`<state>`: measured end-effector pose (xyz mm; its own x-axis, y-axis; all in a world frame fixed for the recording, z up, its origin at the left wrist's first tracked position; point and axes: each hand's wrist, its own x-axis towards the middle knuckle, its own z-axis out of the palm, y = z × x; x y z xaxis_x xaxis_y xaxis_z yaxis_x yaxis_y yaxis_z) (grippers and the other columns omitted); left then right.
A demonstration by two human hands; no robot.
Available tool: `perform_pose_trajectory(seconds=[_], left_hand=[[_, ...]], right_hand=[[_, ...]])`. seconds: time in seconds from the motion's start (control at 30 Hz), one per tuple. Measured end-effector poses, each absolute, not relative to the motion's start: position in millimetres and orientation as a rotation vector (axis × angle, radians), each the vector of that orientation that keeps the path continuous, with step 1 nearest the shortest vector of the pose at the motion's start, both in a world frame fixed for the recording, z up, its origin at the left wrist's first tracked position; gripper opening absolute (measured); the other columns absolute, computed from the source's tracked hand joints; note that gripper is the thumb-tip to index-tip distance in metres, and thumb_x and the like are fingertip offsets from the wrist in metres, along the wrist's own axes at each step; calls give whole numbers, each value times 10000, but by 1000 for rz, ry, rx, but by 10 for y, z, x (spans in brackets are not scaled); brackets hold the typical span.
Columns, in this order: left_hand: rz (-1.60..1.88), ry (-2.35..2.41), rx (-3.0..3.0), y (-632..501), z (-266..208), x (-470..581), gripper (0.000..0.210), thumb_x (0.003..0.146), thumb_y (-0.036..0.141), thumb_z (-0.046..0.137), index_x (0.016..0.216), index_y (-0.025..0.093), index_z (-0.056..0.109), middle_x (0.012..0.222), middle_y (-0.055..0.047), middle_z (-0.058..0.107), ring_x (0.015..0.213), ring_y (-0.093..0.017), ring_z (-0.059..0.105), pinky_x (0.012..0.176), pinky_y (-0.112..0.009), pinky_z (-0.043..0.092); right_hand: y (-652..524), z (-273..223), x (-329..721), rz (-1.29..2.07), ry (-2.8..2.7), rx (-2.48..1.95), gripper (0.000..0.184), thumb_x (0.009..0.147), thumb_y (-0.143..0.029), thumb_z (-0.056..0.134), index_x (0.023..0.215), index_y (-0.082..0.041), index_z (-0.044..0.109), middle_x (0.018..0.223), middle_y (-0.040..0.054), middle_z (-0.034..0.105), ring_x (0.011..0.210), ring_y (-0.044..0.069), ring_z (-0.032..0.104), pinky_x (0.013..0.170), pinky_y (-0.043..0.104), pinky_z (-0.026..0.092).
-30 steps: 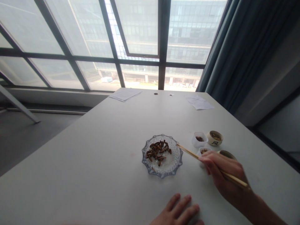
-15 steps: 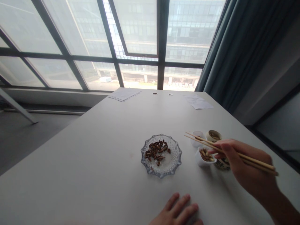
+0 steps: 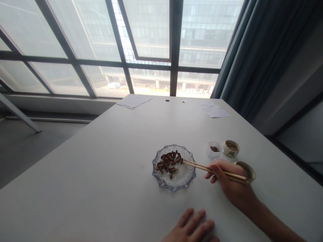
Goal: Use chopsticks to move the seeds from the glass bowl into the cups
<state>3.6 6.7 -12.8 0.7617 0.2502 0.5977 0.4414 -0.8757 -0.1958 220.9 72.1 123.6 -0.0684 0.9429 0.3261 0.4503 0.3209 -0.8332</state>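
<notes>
Right hand (image 3: 228, 179): fingers closed on chopsticks (image 3: 199, 165), tips at right edge of brown pieces (image 3: 168, 162) in glass dish (image 3: 187, 173); can't tell if one's pinched. Left hand (image 3: 190, 230) on bench (image 3: 88, 174), near dish, fingers slightly spread.

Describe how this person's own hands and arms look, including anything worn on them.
The right hand has no glove, and no sleeve or watch shows along its visible forearm. The left hand has no glove or visible ring; the picture's lower edge cuts it off, so any sleeve there cannot be seen.
</notes>
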Motion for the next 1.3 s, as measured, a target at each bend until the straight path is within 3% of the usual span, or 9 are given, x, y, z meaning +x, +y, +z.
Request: perform_pose_trajectory(seconds=[0.53,0.9,1.13,1.3], left_hand=[[-779,-524,-2646,59,-188,45,319,1100,441,593,1410,371,616,1515,32,569,1316,-204,587,1151,-387,454],[-753,-519,-2651,64,-154,36,315,1097,450,592,1400,368,624,1538,24,561,1305,-200,601,1148,-372,457],[-797,-524,-2661,62,-128,28,308,1097,448,593,1388,359,637,1534,25,567,1312,-201,591,1154,-373,455],[-830,-525,-2656,60,-140,19,317,1099,466,577,1390,357,641,1519,29,576,1319,-208,587,1152,-385,455]], right_hand=[[670,1257,2155,630,-1782,-1204,381,1082,-397,570,798,-210,741,758,28,729,650,159,668,661,315,512],[622,1272,2160,559,-1889,-1149,344,1097,-310,526,825,-206,709,802,39,723,643,150,640,631,298,496],[640,1277,2162,383,-1860,-1088,425,1092,-253,506,668,-222,515,643,-10,554,609,146,573,632,302,439],[542,1657,2355,130,-1697,-1164,311,1072,-259,552,789,-246,681,719,18,662,642,181,648,641,322,499]])
